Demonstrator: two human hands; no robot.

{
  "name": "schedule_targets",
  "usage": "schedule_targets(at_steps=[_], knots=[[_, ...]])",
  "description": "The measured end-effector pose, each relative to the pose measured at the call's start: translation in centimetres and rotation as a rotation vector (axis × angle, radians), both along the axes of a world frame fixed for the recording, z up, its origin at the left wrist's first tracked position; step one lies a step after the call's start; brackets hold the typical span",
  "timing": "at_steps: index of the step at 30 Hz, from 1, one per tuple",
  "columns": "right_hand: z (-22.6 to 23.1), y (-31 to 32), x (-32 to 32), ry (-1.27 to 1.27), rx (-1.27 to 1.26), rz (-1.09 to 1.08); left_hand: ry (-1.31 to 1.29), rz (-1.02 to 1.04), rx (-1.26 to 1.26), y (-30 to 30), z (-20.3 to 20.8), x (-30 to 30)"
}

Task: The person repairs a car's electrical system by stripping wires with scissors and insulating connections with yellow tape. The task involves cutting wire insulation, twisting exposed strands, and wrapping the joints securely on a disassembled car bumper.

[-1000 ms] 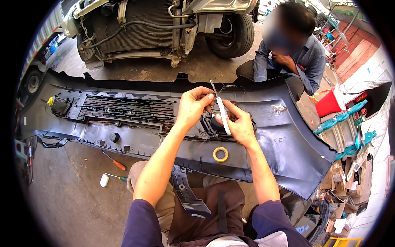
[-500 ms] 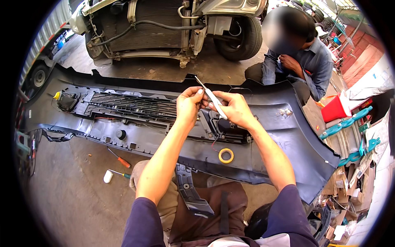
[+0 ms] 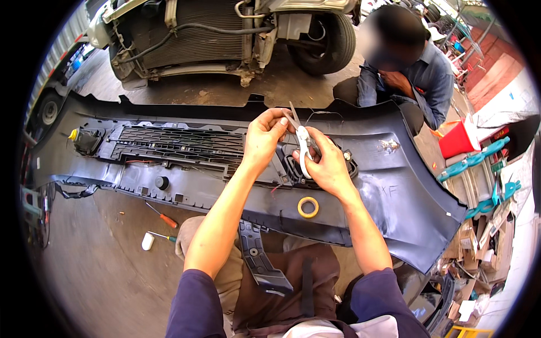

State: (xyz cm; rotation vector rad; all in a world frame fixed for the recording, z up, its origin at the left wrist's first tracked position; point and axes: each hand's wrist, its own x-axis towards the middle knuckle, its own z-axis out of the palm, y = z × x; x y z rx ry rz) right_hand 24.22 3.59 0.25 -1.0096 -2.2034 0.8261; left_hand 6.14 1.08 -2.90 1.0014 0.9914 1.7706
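My right hand [image 3: 329, 164] grips a pair of scissors [image 3: 302, 136] by the white handles, blades parted and pointing up and away. Beside the blades, my left hand [image 3: 261, 138] is closed in a pinch, fingertips close to the blade tips; what it holds is too small to make out. Both hands are above a black car bumper [image 3: 389, 186] lying inner side up, with a mesh grille [image 3: 180, 145] in its middle. Partly behind my right hand sits a dark round lamp unit [image 3: 350, 164]. A yellow tape roll [image 3: 301, 209] lies on the bumper nearer me.
A car front with an exposed radiator [image 3: 208, 48] stands beyond the bumper. Another person [image 3: 431, 76] crouches at the far right, near a red bucket [image 3: 454, 141]. An orange-handled screwdriver [image 3: 168, 221] lies on the floor at left. A black plastic bracket [image 3: 256, 256] is by my lap.
The scissors have swung more upright in my right hand, and their blades now show parted beside my left fingertips. The left hand stays pinched. The whole view has shifted slightly.
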Motion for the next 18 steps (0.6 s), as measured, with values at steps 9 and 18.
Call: schedule_targets(at_steps=[9,18], knots=[[0.3,0.0,1.1,-0.069,0.130,-0.019,0.078,-0.038,-0.004,-0.5,0.9,0.4],[-0.1,0.1,1.5,-0.091,0.221,-0.008,0.194,-0.005,-0.033,-0.7,1.2,0.8]])
